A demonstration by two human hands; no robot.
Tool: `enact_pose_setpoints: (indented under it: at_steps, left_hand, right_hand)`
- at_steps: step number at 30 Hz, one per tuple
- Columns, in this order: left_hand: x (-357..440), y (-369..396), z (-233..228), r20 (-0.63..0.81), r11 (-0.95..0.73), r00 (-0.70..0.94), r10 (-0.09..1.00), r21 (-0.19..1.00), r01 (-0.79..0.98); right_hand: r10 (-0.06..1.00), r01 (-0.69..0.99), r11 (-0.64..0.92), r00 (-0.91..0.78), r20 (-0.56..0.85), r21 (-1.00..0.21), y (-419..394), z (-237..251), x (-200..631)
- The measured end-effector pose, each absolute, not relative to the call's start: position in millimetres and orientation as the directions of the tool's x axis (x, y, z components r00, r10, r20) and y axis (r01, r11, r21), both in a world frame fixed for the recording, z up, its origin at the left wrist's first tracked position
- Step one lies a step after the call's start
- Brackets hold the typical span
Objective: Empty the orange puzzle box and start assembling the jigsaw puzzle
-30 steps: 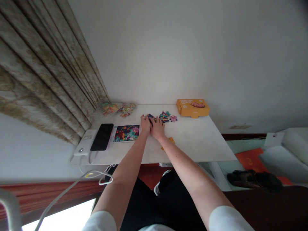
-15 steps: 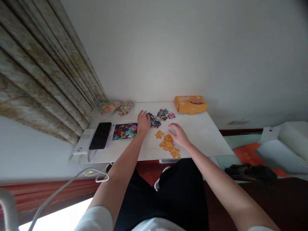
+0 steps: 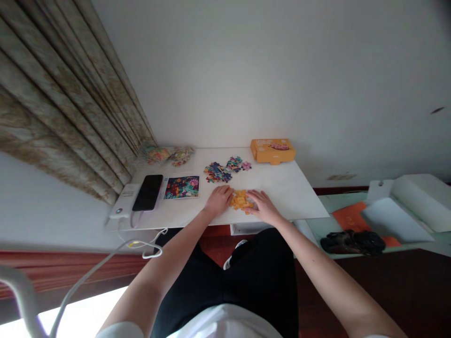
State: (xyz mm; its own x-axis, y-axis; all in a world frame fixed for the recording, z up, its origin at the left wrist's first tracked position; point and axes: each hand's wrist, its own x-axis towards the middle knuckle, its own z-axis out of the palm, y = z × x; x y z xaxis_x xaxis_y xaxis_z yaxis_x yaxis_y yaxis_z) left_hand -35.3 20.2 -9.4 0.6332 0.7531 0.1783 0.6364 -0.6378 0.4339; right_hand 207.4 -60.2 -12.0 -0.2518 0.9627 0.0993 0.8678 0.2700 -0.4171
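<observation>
A small pile of yellow jigsaw puzzle pieces [image 3: 241,201] lies near the front edge of the white table, between my two hands. My left hand [image 3: 218,200] rests at the pile's left side, fingers stretched out and lying against the outer pieces. On the opposite side, my right hand [image 3: 264,206] has its fingers apart and curved around the pile's right edge. Farther back are multicoloured puzzle pieces [image 3: 215,172] in a heap, with a smaller heap [image 3: 234,164] and a pink piece [image 3: 246,165] to their right. A printed picture sheet [image 3: 181,187] lies left of my left hand.
A yellow puzzle box [image 3: 273,151] stands at the back right of the table [image 3: 282,185]. Clear bags of pieces [image 3: 158,156] sit at the back left. A black phone [image 3: 148,193] lies by a white box [image 3: 124,201], with a white cable [image 3: 100,261] hanging below.
My left hand has come from the multicoloured heap down to the yellow pieces. My right hand has moved slightly down. The yellow pieces are now gathered into a tighter pile.
</observation>
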Motion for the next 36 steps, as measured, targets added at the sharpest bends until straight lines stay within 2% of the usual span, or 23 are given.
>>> enact_pose_setpoints:
  at_steps: [5, 12, 18, 21, 24, 30, 33, 36]
  left_hand:
    - [-35.0, 26.5, 4.7, 0.069, -0.555, 0.582, 0.810, 0.412, 0.723]
    - [-27.0, 43.1, 8.5, -0.027, -0.371, 0.516, 0.856, 0.664, 0.649]
    - [-28.4, 35.0, 12.8, -0.097, -0.257, 0.491, 0.866, 0.755, 0.603]
    - [-31.6, 29.9, 15.7, -0.100, -0.296, 0.549, 0.830, 0.755, 0.585]
    - [-30.9, 27.0, 20.1, -0.103, -0.373, 0.608, 0.787, 0.705, 0.603]
    - [-24.5, 25.4, 26.9, -0.215, -0.347, 0.595, 0.775, 0.642, 0.683]
    - [-23.5, 23.7, 23.3, -0.210, -0.301, 0.559, 0.802, 0.667, 0.682]
    - [-22.8, 20.2, 16.6, -0.199, -0.220, 0.532, 0.823, 0.751, 0.622]
  right_hand:
    - [0.973, 0.868, 0.229, -0.217, 0.077, -0.440, -50.2, -12.0, 201.6]
    - [0.960, 0.864, 0.243, -0.280, -0.020, -0.441, -24.7, 10.4, 180.6]
    - [0.945, 0.896, 0.118, -0.234, -0.228, -0.429, -7.0, 26.6, 161.5]
    - [0.939, 0.895, 0.072, -0.210, -0.272, -0.441, -2.5, 28.9, 157.6]
    - [0.936, 0.892, 0.064, -0.210, -0.283, -0.448, 1.3, 31.5, 155.9]
    - [0.920, 0.940, 0.068, -0.189, -0.344, -0.335, 5.1, 40.3, 151.5]
    - [0.902, 0.946, 0.071, -0.196, -0.384, -0.317, 4.8, 42.2, 150.2]
    - [0.898, 0.938, 0.019, -0.168, -0.407, -0.346, 3.1, 41.9, 149.6]
